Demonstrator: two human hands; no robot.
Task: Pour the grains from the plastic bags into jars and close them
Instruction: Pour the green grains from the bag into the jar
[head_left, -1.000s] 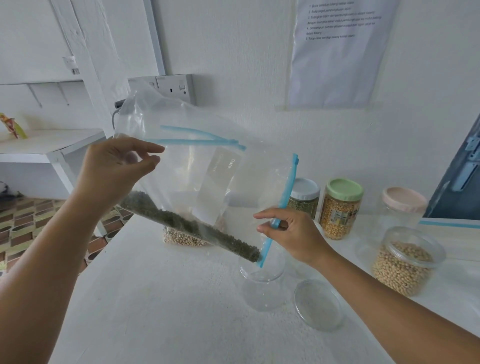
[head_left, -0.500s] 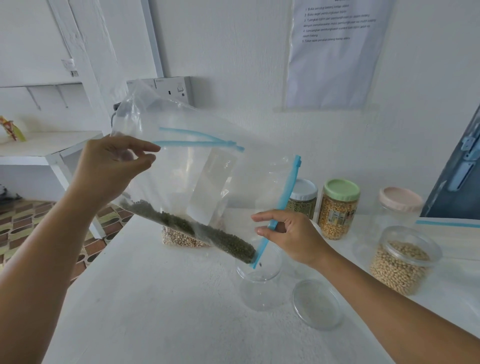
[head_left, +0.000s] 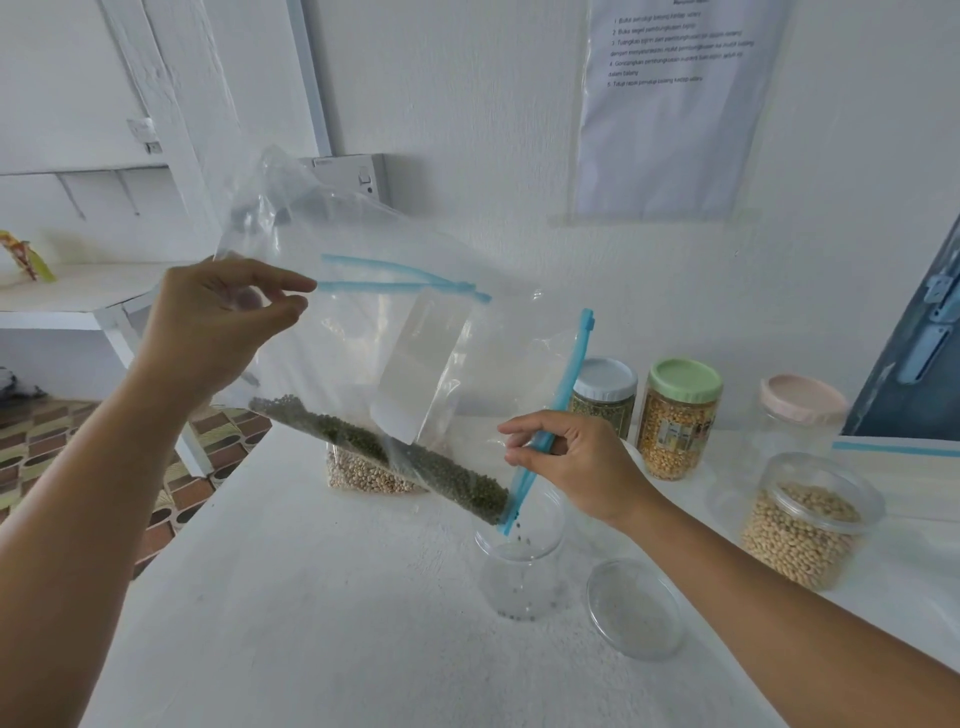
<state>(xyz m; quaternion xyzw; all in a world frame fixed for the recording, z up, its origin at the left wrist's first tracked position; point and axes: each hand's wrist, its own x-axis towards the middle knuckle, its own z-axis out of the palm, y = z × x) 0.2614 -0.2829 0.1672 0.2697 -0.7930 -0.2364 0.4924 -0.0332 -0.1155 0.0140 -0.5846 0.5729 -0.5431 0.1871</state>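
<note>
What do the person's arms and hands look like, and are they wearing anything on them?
Both arms are bare as far as the picture shows: no sleeves, gloves, watch or bracelets. The left hand and the right hand show no rings on the fingers in view. The fingernails look short and unpainted.

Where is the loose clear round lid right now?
The clear round lid lies flat on the white table, right of the open clear jar, below the right hand.

Count, head view: five jars, namely one open clear jar (head_left: 521, 577), one soybean jar (head_left: 804, 522), one corn jar (head_left: 678, 419), one white-lidded jar (head_left: 604, 396), one pink-lidded jar (head_left: 800, 415). Two zip bags: mung bean bag (head_left: 395, 364), pale bean bag (head_left: 363, 475). One loose clear lid (head_left: 636, 608).
</note>
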